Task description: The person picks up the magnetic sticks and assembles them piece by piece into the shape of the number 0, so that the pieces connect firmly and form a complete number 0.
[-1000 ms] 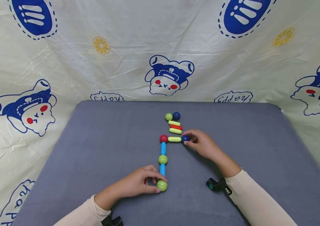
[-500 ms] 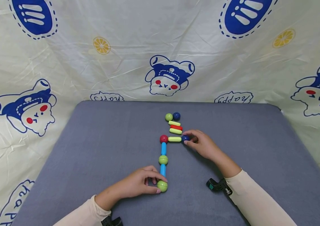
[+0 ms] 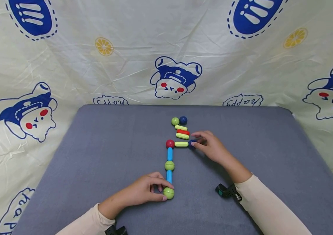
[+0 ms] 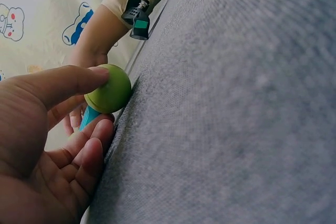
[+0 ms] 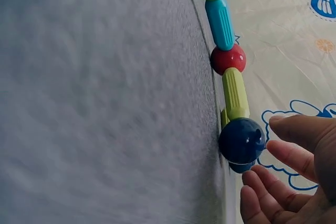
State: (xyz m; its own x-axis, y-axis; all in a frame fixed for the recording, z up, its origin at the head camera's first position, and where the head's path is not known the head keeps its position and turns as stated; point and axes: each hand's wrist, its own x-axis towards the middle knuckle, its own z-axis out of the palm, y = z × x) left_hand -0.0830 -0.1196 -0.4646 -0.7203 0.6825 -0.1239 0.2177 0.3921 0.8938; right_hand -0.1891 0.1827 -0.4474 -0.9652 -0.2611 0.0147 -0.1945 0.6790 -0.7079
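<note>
My left hand (image 3: 144,189) pinches the near green ball (image 3: 168,193) between thumb and fingers; the left wrist view shows the thumb lying on that ball (image 4: 109,88). From it a chain runs away from me: a blue rod (image 3: 169,176), a second green ball (image 3: 169,165), another blue rod (image 3: 170,154) and a red ball (image 3: 170,143). There it turns right through a yellow-green rod (image 3: 181,144) to a dark blue ball (image 5: 242,140). Beside this ball my right hand (image 3: 211,148) holds its fingers spread, with a small gap to it in the right wrist view.
Beyond the chain lie two loose yellow-green rods and a red rod (image 3: 183,132) between them. Farther back a green ball (image 3: 175,121) and a dark blue ball (image 3: 183,120) sit side by side. A grey cloth (image 3: 110,140) covers the table; a printed curtain (image 3: 131,75) hangs behind.
The right hand's fingers have loosened from the dark blue ball and shifted slightly away from me. The left hand keeps its pinch, and the chain stays in place.
</note>
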